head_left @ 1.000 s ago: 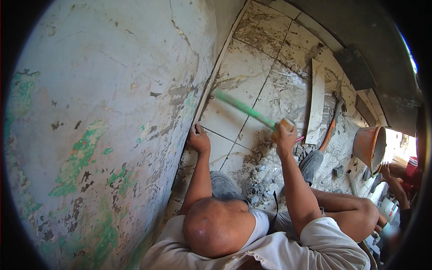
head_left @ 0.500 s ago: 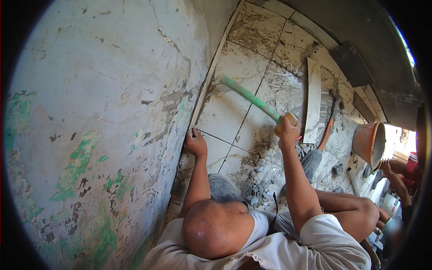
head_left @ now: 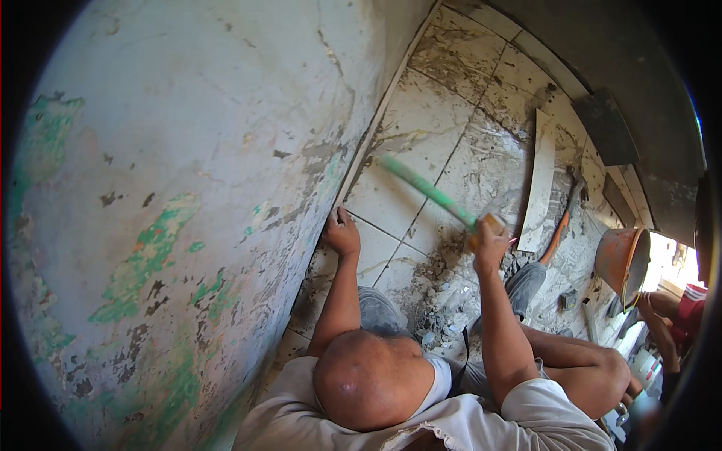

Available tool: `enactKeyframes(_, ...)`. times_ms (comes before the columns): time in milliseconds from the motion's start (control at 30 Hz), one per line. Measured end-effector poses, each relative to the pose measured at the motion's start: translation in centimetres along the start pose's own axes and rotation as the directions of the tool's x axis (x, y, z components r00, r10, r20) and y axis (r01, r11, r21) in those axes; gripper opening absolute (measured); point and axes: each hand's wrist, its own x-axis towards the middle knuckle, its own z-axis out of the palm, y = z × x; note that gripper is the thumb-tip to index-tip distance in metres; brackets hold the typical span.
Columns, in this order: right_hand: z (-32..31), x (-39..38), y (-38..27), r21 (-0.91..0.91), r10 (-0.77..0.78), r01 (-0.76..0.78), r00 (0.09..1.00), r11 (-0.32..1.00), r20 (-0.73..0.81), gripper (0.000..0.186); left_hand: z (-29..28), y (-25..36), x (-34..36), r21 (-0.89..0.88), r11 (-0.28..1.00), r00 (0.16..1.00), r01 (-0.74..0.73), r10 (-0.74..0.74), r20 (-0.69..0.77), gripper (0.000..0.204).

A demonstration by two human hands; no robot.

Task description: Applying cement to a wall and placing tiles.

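Along the base of the peeling wall (head_left: 135, 135) runs a narrow pale strip (head_left: 386, 98). My left hand (head_left: 342, 233) has its fingers curled at the near end of that strip, low against the wall. My right hand (head_left: 490, 246) grips the yellowish end of a green bar-like tool (head_left: 429, 188); the tool's far end, slightly blurred, points toward the strip. Below the tool are dirty white floor tiles (head_left: 406, 120) with rubble (head_left: 444, 316) nearer my legs. A pale plank (head_left: 538, 180) lies right of my right hand.
An orange-handled hammer (head_left: 558, 233) lies beside the plank. An orange bucket (head_left: 617, 263) stands further right, with dark boards (head_left: 605, 128) beyond. At the right edge another person's arm (head_left: 662, 331) and red garment (head_left: 688, 308) show, near a white container (head_left: 644, 367).
The green tool was raised away from the strip half a second ago and has swung back down toward it. My left hand stays in place; the whole view has shifted slightly.
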Motion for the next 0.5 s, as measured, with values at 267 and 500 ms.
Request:
enactKeyframes(267, -0.2, -1.2, 0.4, 0.198, 0.237, -0.238, 0.971, 0.951, 0.028, 0.045, 0.1, -0.3, -0.1, 0.028, 0.999, 0.999, 0.025, -0.025, 0.028, 0.017)
enactKeyframes(500, 1.6, -1.9, 1.2, 0.151, 0.178, -0.183, 0.983, 0.972, 0.043, 0.043, 0.5, -0.8, -0.2, -0.019, 0.999, 0.998, 0.04, -0.039, 0.054, 0.016)
